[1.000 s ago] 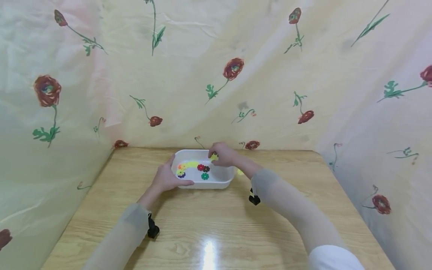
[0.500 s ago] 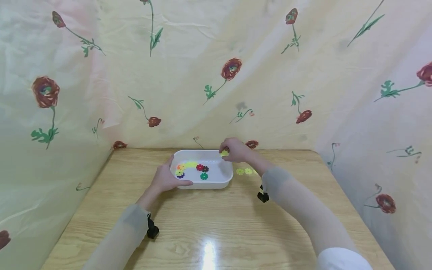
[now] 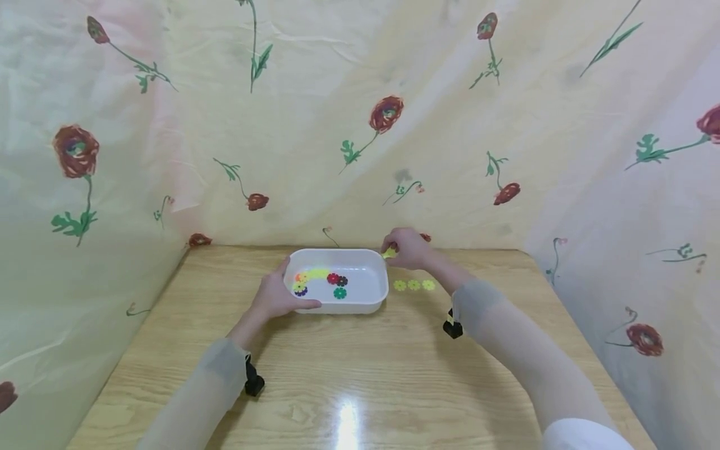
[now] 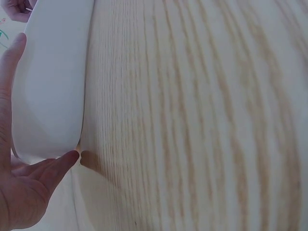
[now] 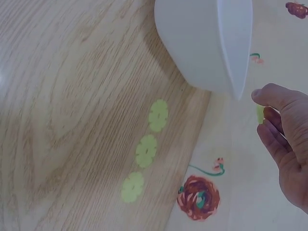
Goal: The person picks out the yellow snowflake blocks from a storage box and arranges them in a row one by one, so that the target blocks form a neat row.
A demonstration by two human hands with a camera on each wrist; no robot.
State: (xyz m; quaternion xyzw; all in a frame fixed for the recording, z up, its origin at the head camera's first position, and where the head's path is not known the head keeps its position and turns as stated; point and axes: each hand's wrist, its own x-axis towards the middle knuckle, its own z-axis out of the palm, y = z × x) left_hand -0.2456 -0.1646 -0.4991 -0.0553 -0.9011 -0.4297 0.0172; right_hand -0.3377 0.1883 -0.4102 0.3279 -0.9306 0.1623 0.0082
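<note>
A white plastic basin (image 3: 354,307) stands near the back of the table, with several flower-shaped interlocking discs inside: yellow, orange, red (image 3: 333,279), dark and green (image 3: 340,292). My left hand (image 3: 277,296) grips its left end, thumb along the front rim; the left wrist view shows fingertips (image 4: 67,156) at the basin's lower end. Just beyond the right rim, my right hand (image 3: 412,249) pinches a yellow flower-shaped disc (image 3: 389,252) between thumb and fingers, raised above the table. Only a sliver of that yellow disc shows in the right wrist view.
Three more yellow discs (image 3: 414,285) lie flat in a row on the wooden table (image 3: 315,356), right of the basin. A flower-printed cloth (image 3: 315,137) hangs behind the table and along both sides. Each wrist carries a small black camera mount (image 3: 452,326).
My right hand has lifted out of the basin and moved right past its rim, carrying the yellow disc. The row of three yellow discs is now uncovered. My left hand keeps its place.
</note>
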